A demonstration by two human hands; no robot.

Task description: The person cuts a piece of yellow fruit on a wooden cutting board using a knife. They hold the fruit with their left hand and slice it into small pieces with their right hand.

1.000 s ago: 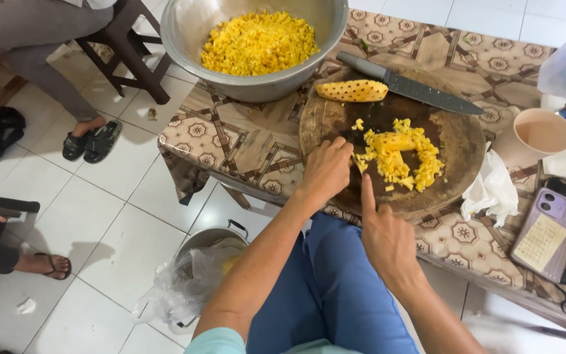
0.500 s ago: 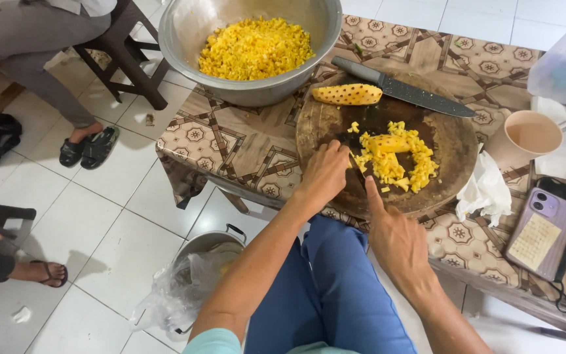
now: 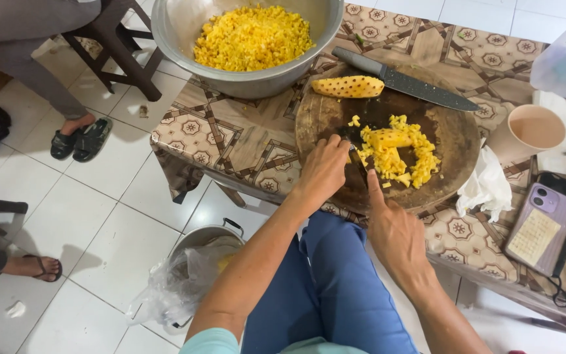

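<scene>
wooden board point(image 3: 450, 141) crowded: right hand point(image 3: 394, 226) grips a blade, left hand point(image 3: 322, 172) curled beside pineapple bits point(image 3: 397, 154).

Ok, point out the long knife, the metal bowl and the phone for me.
long knife point(image 3: 420, 87): head view, on the dark blade.
metal bowl point(image 3: 171, 29): head view, on the bare inner wall at left.
phone point(image 3: 537, 229): head view, on its back cover.

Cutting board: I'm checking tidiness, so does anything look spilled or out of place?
A few yellow bits lie apart from the chopped pile on the round board, near the left hand. Otherwise nothing stands out; none has fallen onto the tablecloth.
</scene>
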